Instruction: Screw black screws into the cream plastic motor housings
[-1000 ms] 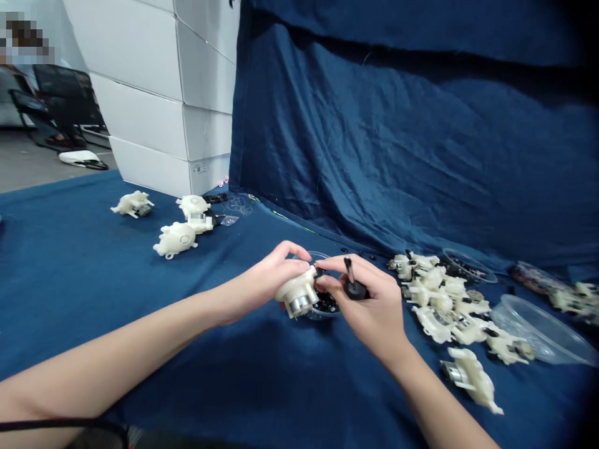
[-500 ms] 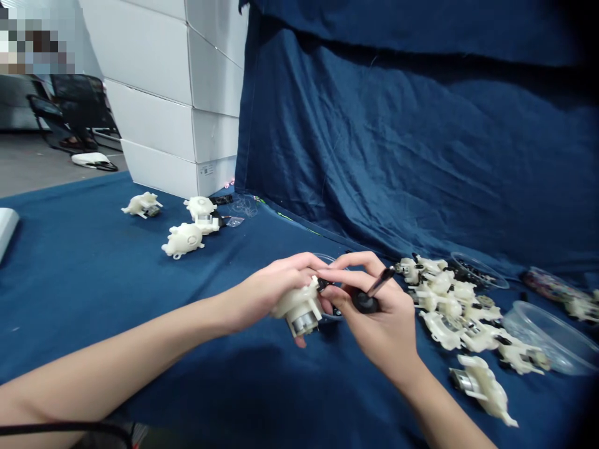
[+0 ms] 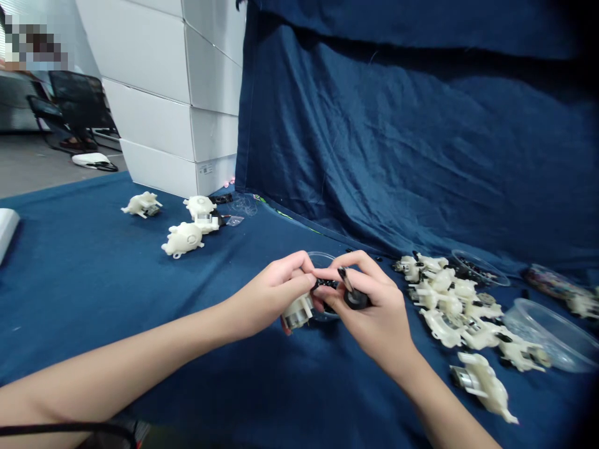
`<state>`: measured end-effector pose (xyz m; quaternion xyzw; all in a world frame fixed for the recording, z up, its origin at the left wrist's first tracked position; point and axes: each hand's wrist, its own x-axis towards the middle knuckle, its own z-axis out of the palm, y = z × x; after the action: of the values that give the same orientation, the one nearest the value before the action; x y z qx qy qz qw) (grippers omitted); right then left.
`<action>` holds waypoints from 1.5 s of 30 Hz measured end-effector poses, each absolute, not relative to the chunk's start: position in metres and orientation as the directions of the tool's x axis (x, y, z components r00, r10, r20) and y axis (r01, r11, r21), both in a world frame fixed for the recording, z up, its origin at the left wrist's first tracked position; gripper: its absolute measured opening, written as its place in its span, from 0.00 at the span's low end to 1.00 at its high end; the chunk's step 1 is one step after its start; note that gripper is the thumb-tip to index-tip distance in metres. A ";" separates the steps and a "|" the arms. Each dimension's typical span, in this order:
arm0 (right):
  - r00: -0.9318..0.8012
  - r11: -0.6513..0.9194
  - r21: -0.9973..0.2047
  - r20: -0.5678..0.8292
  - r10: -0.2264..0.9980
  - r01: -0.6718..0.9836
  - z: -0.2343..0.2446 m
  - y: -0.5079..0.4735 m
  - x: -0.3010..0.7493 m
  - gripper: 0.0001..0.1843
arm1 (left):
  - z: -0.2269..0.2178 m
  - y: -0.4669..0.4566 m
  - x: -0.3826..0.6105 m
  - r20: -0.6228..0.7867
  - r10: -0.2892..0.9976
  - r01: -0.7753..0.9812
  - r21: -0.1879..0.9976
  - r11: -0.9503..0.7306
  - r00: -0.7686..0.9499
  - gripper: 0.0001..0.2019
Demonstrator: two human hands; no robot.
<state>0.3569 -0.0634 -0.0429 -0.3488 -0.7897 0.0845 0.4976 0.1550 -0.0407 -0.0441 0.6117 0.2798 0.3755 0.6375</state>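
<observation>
My left hand [image 3: 276, 287] is closed around a cream plastic gear motor [image 3: 298, 312], its silver motor can facing down toward me. My right hand [image 3: 374, 305] grips a black-handled screwdriver [image 3: 356, 299], its shaft sticking up past the fingers. Right thumb and fingertips also meet at a small black part [image 3: 322, 284] beside the gear motor; the fingers partly hide it. Both hands touch at the fingertips. Behind and beneath them sits a clear round tub [image 3: 321, 257] with small dark pieces, mostly covered by the hands.
A pile of cream gear motors [image 3: 444, 299] lies to the right, with one single gear motor [image 3: 484, 383] nearer me. Beyond are a clear plastic bowl [image 3: 552, 330] and a shallow dish [image 3: 480, 268] of black pieces. Several gear motors [image 3: 185, 240] lie left, before stacked white boxes [image 3: 159, 125].
Both hands have shifted slightly left. My left fingers now cover more of the gear motor, and the screwdriver shaft has swung to point up and left.
</observation>
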 end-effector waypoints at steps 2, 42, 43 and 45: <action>-0.250 0.720 -0.490 0.712 0.656 0.492 -0.042 -0.062 0.358 0.14 | -0.043 -0.039 0.155 0.102 0.818 -0.146 0.989 -0.022 0.567 0.15; -0.569 0.595 0.209 0.640 0.517 0.776 -0.052 -0.061 0.427 0.21 | -0.051 -0.015 0.149 0.261 0.948 -0.314 0.929 -0.195 0.183 0.10; -0.566 0.595 0.206 0.641 0.518 0.777 -0.052 -0.060 0.427 0.21 | -0.050 -0.015 0.149 0.253 0.950 -0.312 0.931 -0.188 0.185 0.11; -0.569 0.600 0.207 0.643 0.512 0.773 -0.051 -0.060 0.426 0.21 | -0.050 -0.016 0.149 0.242 0.953 -0.308 0.934 -0.178 0.184 0.11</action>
<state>0.4263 -0.0602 -0.0514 -0.3769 -0.8524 -0.2410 0.2707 0.1490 -0.0158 -0.0499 0.5245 0.3071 0.5602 0.5628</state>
